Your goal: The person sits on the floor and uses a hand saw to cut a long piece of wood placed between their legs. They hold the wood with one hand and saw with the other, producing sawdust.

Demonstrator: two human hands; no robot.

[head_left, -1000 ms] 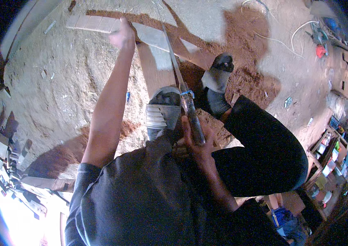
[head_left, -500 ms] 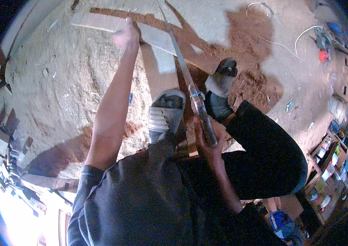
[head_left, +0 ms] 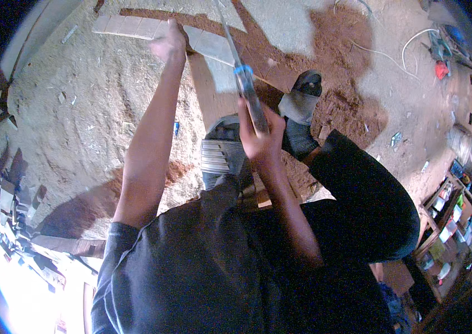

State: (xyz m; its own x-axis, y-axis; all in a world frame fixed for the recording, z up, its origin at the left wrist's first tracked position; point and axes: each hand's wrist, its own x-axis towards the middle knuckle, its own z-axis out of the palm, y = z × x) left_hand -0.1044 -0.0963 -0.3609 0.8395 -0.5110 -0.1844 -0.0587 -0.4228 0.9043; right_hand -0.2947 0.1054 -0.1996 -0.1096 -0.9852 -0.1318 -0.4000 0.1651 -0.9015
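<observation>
While the person crouches over the work, the right hand (head_left: 261, 131) has its fingers wrapped firmly around the dark, rod-like handle of a long, saw-like tool with a narrow grey metal blade (head_left: 230, 42) and a bright blue band (head_left: 243, 69) just ahead of that grip. From where I stand, the blade points forward and slightly left of the fist, crossing over a long, pale wooden strip marked with cross lines (head_left: 130, 28); I can't tell whether metal and wood touch.

Farther forward and to the left of the tool grip, the left hand (head_left: 170, 44) rests on that strip. Its fingers are blurred, so I can't say whether they pinch the wood or merely press on it. The strip runs out on both sides of this hand, and a broad, flat brown wooden plank (head_left: 213, 100) stretches back from beneath it toward a foot in a ribbed grey slide sandal (head_left: 222, 153), close to the left of the right fist. Just right of that fist is the other foot, in a dark sock and grey-strapped sandal (head_left: 301, 100), with crumbly reddish-brown material (head_left: 352, 117) beyond it.
</observation>
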